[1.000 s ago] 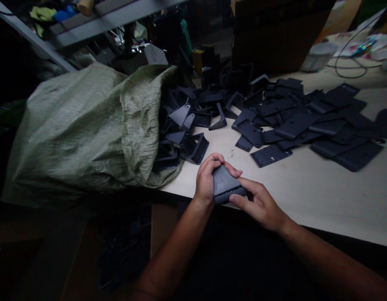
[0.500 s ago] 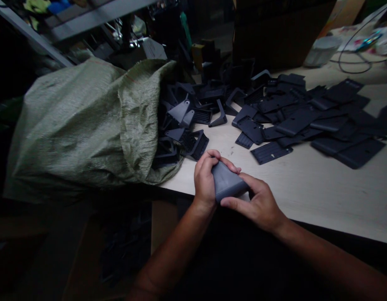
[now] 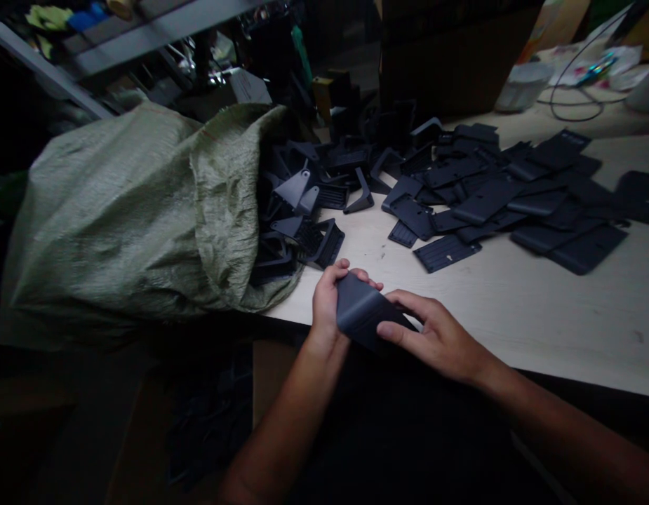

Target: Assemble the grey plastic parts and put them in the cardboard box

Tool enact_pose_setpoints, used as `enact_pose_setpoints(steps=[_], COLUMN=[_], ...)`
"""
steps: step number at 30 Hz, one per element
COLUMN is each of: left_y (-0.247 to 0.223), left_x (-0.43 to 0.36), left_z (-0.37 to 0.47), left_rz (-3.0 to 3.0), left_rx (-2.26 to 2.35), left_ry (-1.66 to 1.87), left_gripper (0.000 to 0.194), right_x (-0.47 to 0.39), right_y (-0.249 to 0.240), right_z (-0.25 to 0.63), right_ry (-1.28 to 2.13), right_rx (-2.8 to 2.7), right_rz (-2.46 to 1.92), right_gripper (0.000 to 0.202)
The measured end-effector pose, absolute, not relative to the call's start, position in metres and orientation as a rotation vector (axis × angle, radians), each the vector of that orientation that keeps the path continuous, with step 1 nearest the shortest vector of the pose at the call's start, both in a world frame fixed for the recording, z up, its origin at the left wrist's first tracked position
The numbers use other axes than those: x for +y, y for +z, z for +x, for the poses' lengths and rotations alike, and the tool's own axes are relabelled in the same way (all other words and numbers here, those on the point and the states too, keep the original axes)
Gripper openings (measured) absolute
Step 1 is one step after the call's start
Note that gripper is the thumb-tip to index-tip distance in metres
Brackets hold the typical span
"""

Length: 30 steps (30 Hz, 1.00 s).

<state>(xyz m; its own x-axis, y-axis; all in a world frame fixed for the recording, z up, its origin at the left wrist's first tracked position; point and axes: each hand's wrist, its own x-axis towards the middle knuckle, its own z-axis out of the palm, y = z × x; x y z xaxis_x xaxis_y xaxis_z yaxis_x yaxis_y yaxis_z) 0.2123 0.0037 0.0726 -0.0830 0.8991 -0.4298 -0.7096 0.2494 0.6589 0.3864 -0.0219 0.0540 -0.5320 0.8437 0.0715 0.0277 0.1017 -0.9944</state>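
Observation:
A dark grey plastic part [image 3: 363, 308] with a smooth, rounded bend is held between both hands just in front of the table's near edge. My left hand [image 3: 329, 298] wraps round its left end, with fingertips showing along the far side. My right hand [image 3: 432, 333] grips the other end, thumb on the near face and fingers behind. Beyond them, bracket-like black parts [image 3: 324, 242] spill from the mouth of a green woven sack [image 3: 139, 217]. The underside of the held part is hidden.
Flat black plastic plates [image 3: 487, 200] lie heaped on the pale table [image 3: 566, 322]. Below its edge at left stands an open cardboard box [image 3: 274, 382] with dark contents. A large dark box [image 3: 450, 63], a clear tub [image 3: 524, 88] and a cable [image 3: 577, 105] are at the back.
The held part has turned in the hands, so its bend and a longer dark face now show. The right thumb has shifted along it. The whole view has moved slightly.

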Motion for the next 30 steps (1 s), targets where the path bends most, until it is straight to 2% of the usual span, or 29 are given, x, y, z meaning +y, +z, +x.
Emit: enact_pose_setpoints(steps=[4, 12, 20, 30], left_y=[0.066, 0.057, 0.073, 0.070], left_x=[0.005, 0.003, -0.011, -0.025], left_z=[0.206, 0.210, 0.231, 0.265], left_rz=[0.068, 0.075, 0.452, 0.983], left_rx=[0.941, 0.989, 1.216, 1.270], left_ry=[1.312, 1.293, 1.428, 1.378], left_gripper=[0.012, 0.015, 0.028, 0.012], right_x=[-0.020, -0.028, -0.029, -0.050], right_y=[0.046, 0.043, 0.025, 0.020], right_z=[0.404, 0.403, 0.412, 0.422], right_ry=[1.717, 1.820, 1.649, 1.537], right_rx=[-1.703, -1.506, -1.602, -1.589], right_rz=[-0.827, -0.842, -0.852, -0.807], right_gripper=[0.032, 0.035, 0.040, 0.034])
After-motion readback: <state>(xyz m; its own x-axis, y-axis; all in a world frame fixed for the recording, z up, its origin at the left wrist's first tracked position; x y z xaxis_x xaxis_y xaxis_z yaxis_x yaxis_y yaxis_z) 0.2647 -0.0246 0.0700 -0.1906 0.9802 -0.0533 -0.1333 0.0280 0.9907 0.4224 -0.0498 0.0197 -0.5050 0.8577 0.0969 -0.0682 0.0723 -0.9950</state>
